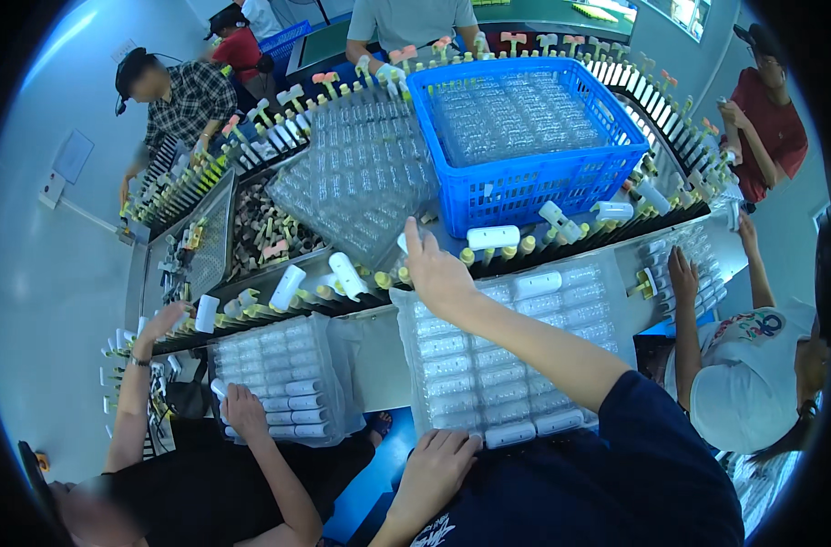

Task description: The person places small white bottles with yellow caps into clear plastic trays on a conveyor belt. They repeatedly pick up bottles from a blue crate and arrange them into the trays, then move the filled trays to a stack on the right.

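My right hand reaches over the line with its index finger stretched forward. A small white plastic casing shows beside that finger and appears pinched; the thumb is hidden. Bent fingers of my left hand grip the near left corner of a clear plastic tray. White casings fill several pockets, including a casing near the left fingertips. Beyond the tray, casings such as one white casing stand or lie on the row of yellow-tipped pegs.
A blue crate with stacked clear trays stands across the line, beside a loose tray stack. A co-worker's hand is at another tray on the left. More people surround the line; a co-worker's hand is on the right.
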`<act>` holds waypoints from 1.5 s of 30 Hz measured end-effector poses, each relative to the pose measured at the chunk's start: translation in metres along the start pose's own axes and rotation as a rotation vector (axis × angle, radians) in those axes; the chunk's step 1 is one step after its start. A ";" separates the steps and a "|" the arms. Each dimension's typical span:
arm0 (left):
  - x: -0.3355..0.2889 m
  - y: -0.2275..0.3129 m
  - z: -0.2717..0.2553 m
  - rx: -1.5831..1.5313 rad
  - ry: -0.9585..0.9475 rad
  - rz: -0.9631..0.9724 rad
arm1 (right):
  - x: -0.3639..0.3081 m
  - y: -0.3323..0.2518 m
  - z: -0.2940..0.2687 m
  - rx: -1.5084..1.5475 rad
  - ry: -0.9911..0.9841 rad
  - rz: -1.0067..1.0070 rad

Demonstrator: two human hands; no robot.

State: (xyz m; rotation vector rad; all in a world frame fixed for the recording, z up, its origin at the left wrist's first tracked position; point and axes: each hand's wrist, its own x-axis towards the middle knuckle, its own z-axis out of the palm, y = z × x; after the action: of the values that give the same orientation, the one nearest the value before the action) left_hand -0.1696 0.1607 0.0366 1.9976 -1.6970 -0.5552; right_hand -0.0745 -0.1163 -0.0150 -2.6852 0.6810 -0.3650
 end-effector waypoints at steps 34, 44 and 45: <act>0.227 -0.139 -0.056 0.207 0.588 -0.601 | -0.115 0.127 -0.102 -0.119 -0.005 -0.209; 0.168 -0.174 -0.074 0.437 0.620 -0.607 | -0.114 0.116 -0.148 0.202 0.223 -0.119; 0.161 -0.185 -0.077 0.486 0.696 -0.526 | -0.108 0.122 -0.153 0.227 0.306 -0.079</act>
State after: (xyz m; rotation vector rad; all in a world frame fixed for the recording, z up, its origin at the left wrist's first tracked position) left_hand 0.0487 0.0332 -0.0097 2.5715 -0.9260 0.4252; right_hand -0.2665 -0.2032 0.0587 -2.4672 0.5765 -0.8340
